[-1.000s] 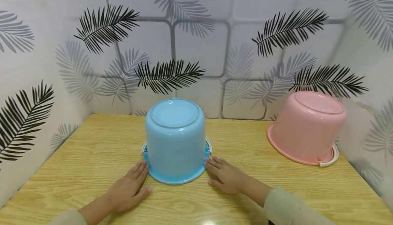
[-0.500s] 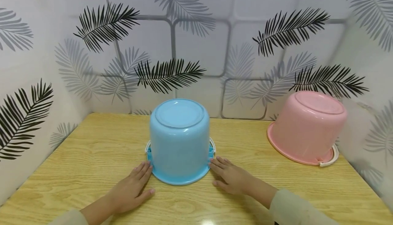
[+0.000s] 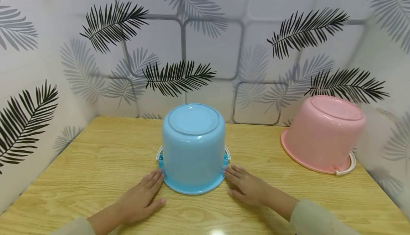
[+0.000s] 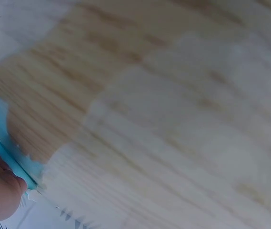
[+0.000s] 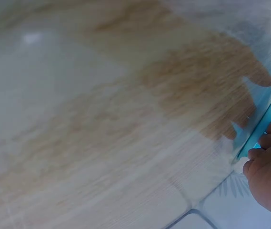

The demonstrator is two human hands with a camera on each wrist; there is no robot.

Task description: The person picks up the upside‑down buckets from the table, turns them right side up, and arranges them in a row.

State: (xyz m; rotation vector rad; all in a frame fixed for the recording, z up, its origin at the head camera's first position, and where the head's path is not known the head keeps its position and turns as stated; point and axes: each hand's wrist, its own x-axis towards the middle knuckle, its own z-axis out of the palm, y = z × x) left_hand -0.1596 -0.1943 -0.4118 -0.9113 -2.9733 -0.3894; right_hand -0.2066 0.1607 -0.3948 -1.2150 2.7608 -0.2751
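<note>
An upside-down light blue bucket (image 3: 193,153) stands on the wooden table, its rim down and its white handle lying behind it. My left hand (image 3: 139,197) lies low at the bucket's left side, fingers straight with the tips at the rim and the thumb spread. On the opposite side my right hand (image 3: 248,187) touches the rim near the handle mount, fingers also extended. Each wrist view catches only part of a hand: the left hand (image 4: 1,191) and the right hand (image 5: 268,167) sit at the blue rim edge. The bucket's inside is hidden.
A pink bucket (image 3: 326,135), also upside down with a white handle (image 3: 347,167), stands at the table's right side. Behind the wood-grain table (image 3: 96,156) rises a wall (image 3: 211,0) with a leaf pattern.
The blue bucket has slid a little to the right on the table, both hands moving along with it at its sides. The whole head view has also shifted slightly.
</note>
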